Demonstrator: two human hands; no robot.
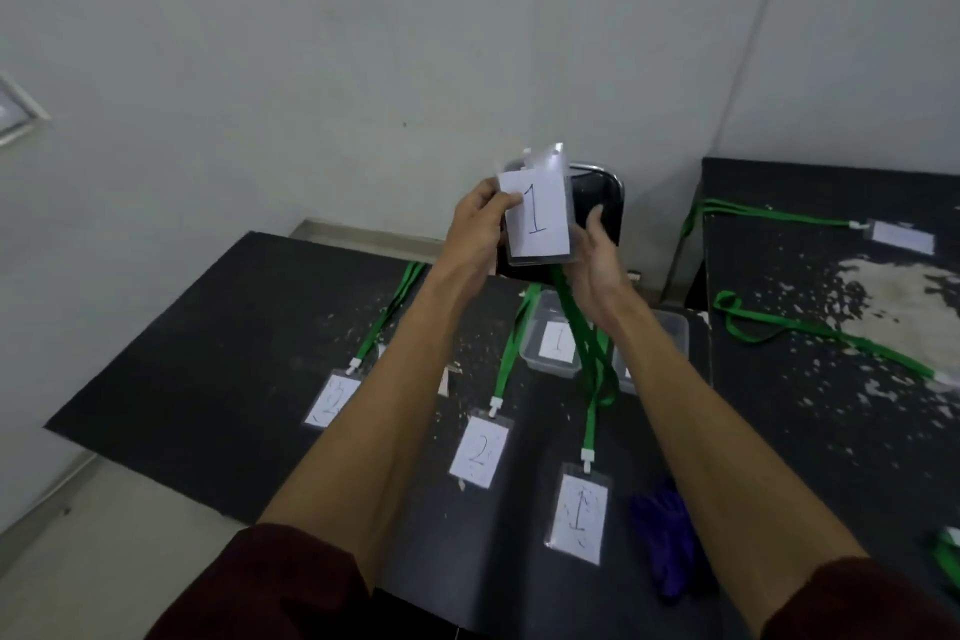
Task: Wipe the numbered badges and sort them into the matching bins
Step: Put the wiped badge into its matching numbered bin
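Observation:
I hold a clear badge marked "1" (537,216) up in front of me, its green lanyard (584,338) hanging down. My left hand (480,229) pinches its left edge and my right hand (602,260) supports its lower right side. On the black table (208,338) lie a badge marked "2" (479,452), another "2" badge (332,400) at the left, and a "1" badge (579,517). A clear bin labelled "1" (553,343) stands behind them, with a second bin (670,327) partly hidden by my right arm. A purple cloth (667,541) lies near my right forearm.
A second dark table (831,379) at the right, with worn white patches, carries more badges (901,237) and green lanyards (810,333). A black chair back (602,200) stands behind the held badge. A white wall rises behind the tables.

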